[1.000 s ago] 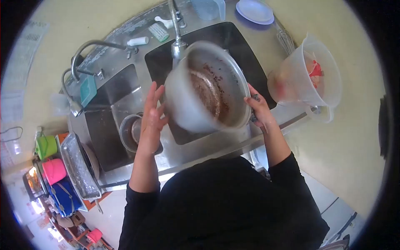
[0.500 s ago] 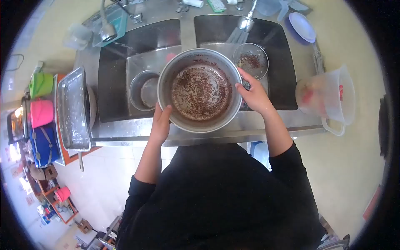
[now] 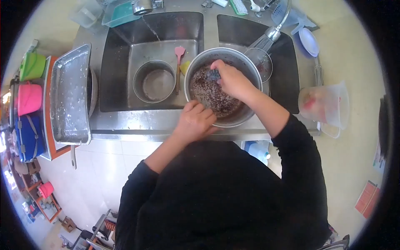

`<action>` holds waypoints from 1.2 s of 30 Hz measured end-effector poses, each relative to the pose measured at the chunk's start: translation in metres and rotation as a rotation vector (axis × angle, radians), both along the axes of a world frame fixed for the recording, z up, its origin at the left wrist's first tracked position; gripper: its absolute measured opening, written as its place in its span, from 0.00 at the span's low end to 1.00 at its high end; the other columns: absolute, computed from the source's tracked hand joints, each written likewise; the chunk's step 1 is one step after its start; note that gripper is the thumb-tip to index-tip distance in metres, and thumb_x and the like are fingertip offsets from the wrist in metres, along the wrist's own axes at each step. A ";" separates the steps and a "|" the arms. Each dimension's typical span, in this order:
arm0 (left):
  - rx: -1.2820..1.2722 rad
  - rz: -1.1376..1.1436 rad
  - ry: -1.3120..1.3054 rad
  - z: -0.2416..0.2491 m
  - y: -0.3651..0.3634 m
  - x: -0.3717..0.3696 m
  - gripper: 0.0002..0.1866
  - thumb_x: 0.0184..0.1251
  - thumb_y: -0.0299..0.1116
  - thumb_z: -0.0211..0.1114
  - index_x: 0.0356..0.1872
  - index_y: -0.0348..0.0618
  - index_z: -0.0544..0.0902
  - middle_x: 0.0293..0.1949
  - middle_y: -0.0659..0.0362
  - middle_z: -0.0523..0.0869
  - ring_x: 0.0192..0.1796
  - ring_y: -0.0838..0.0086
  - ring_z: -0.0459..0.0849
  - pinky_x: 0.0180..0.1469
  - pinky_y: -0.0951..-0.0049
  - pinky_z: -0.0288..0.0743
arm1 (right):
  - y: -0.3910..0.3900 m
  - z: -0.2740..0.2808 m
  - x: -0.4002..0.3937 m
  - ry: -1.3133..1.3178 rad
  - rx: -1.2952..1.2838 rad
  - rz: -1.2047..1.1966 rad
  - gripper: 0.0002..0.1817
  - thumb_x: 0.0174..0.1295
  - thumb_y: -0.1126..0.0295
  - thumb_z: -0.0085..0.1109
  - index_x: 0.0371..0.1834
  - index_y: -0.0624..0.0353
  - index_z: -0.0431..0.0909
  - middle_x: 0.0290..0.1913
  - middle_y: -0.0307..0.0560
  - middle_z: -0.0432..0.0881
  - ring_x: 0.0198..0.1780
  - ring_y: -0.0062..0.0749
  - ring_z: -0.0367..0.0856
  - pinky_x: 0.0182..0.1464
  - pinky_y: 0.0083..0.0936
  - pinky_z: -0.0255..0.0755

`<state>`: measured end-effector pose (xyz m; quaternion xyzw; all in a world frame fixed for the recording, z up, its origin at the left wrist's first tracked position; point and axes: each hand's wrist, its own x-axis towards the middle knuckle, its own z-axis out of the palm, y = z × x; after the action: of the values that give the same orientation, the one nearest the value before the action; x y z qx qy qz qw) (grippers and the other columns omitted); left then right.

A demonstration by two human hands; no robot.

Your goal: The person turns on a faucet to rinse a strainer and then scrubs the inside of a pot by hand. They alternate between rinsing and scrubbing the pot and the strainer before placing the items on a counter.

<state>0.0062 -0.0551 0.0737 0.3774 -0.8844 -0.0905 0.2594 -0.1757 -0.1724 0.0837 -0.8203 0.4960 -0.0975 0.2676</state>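
A large round metal pot [image 3: 225,118] with brown residue over its inside sits at the sink's front edge, over the divider side. My left hand [image 3: 196,119] grips the pot's rim at the lower left. Inside the pot, my right hand [image 3: 232,82] is closed on a dark scouring pad [image 3: 214,75], which touches the residue. To the left, a smaller round metal pan [image 3: 154,81] rests in the left basin. Beside it lie a pink spatula [image 3: 179,51] and something yellow [image 3: 184,68], partly hidden by the pot.
Water sprays from a tap head [image 3: 273,33] over a round strainer or bowl [image 3: 263,66] in the right basin. A large metal tray [image 3: 71,96] stands at left. A clear plastic jug [image 3: 327,104], a whisk [image 3: 318,75] and a purple-white dish [image 3: 308,42] are at right.
My right hand has left the rim and is inside the pot with the scouring pad. The view has shifted, and the pink spatula now shows. My left hand has moved round the rim.
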 end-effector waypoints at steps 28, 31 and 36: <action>-0.126 -0.102 0.101 -0.030 -0.014 -0.003 0.04 0.43 0.36 0.60 0.18 0.52 0.75 0.21 0.66 0.74 0.28 0.75 0.74 0.34 0.74 0.64 | 0.021 -0.104 0.040 0.510 -0.022 0.075 0.12 0.60 0.69 0.49 0.39 0.61 0.82 0.39 0.59 0.83 0.40 0.49 0.83 0.47 0.45 0.75; -0.094 -0.118 0.094 -0.028 -0.013 -0.004 0.04 0.43 0.37 0.60 0.18 0.52 0.76 0.21 0.66 0.74 0.29 0.75 0.74 0.35 0.73 0.64 | 0.019 -0.106 0.022 0.312 -0.157 0.092 0.11 0.51 0.73 0.55 0.38 0.57 0.81 0.39 0.55 0.82 0.38 0.50 0.82 0.41 0.39 0.76; -0.097 -0.122 0.069 -0.028 -0.013 -0.007 0.04 0.43 0.37 0.60 0.18 0.53 0.75 0.21 0.66 0.74 0.29 0.74 0.74 0.34 0.73 0.64 | 0.006 -0.122 0.011 0.246 -0.131 -0.032 0.05 0.49 0.72 0.57 0.28 0.59 0.81 0.35 0.53 0.82 0.37 0.49 0.81 0.41 0.38 0.76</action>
<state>-0.0008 -0.0683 0.0461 0.3064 -0.8997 -0.0760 0.3015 -0.1648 -0.1660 -0.0381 -0.8336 0.5308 -0.0329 0.1491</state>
